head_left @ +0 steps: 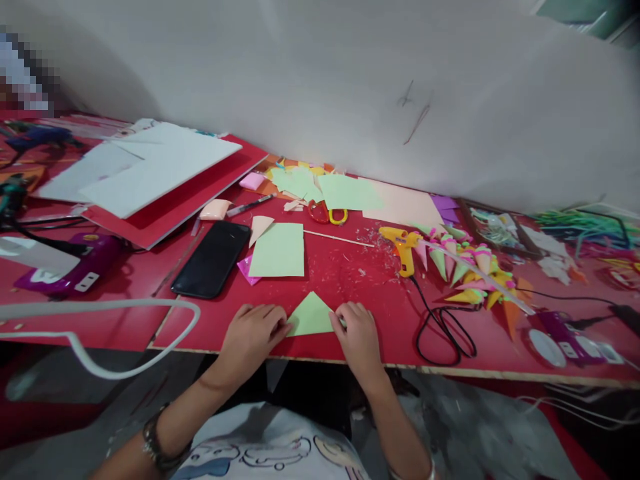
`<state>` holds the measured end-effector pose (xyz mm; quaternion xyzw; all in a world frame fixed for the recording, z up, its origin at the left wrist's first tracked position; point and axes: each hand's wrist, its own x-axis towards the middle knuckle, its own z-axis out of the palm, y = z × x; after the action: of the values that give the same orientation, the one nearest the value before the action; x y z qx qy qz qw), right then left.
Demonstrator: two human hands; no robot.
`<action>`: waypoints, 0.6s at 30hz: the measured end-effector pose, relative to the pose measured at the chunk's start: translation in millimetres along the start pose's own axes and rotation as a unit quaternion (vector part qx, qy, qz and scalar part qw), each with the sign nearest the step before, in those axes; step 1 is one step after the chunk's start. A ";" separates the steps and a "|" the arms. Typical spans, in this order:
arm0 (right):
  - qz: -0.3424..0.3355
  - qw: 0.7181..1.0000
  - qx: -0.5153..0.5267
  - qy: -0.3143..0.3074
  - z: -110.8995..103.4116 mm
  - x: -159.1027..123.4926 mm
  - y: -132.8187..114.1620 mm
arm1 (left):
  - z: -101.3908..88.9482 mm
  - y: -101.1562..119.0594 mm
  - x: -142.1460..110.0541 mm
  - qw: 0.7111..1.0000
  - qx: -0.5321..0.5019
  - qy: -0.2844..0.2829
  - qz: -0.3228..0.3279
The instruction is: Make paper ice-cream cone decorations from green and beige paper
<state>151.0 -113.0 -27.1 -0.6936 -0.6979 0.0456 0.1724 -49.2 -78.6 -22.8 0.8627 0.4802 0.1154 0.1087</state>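
A light green paper (311, 316), folded to a triangle with its peak pointing away from me, lies near the table's front edge. Its left corner is pinched by my left hand (256, 333), fingers curled. At the right corner my right hand (357, 333) is closed on the same paper, thumb inward. Just beyond lies a square light green paper sheet (278, 251), partly over a pink piece (248, 271) and beside a peach paper cone (260, 229).
A black phone (212, 260) lies left of the sheets. To the right, a yellow glue gun (404, 248) with a looped black cord sits by several colourful paper cones (463, 260). Scissors (327, 212) and a thin stick (338, 238) lie behind. A white cable (150, 304) crosses the front left.
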 end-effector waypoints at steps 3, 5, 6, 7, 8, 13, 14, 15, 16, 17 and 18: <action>-0.001 1.000 0.002 -0.006 0.8 0.3 1.5 | -4.1 -13.1 6.5 0.996 -0.007 -0.014 0.088; -0.001 1.000 0.002 -0.007 1.7 0.5 1.7 | -9.0 -20.5 14.1 0.984 0.000 -0.047 0.169; -0.001 1.000 0.003 -0.007 2.1 0.7 1.5 | -11.4 -22.6 18.4 0.977 0.005 -0.061 0.206; -0.001 1.000 0.004 -0.006 2.3 0.8 1.3 | -13.3 -23.1 22.5 0.969 0.012 -0.073 0.237; -0.001 1.000 0.009 -0.006 2.2 0.9 1.0 | -14.5 -22.1 26.2 0.959 0.021 -0.086 0.268; -0.006 0.995 0.101 -0.018 -4.2 0.7 5.0 | -9.6 -4.1 29.3 0.938 0.051 -0.083 0.332; -0.017 0.991 0.132 -0.029 -6.3 0.2 7.3 | -8.2 -0.9 27.0 0.943 0.053 -0.072 0.321; -0.027 0.985 0.164 -0.041 -8.5 -0.5 9.8 | -7.3 1.2 24.3 0.951 0.053 -0.055 0.300; -0.036 0.979 0.194 -0.048 -10.4 -1.5 12.3 | -6.8 2.3 21.4 0.960 0.051 -0.035 0.272; -0.045 0.973 0.219 -0.051 -11.9 -2.5 14.5 | -6.7 2.3 18.5 0.969 0.049 -0.015 0.240; -0.052 0.968 0.239 -0.049 -13.2 -3.6 16.2 | -6.9 1.5 15.9 0.977 0.045 0.004 0.210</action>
<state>170.4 -118.3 -20.4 -0.5921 -0.7095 0.2360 0.3005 -41.9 -65.3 -14.3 0.9478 0.2938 0.1170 0.0411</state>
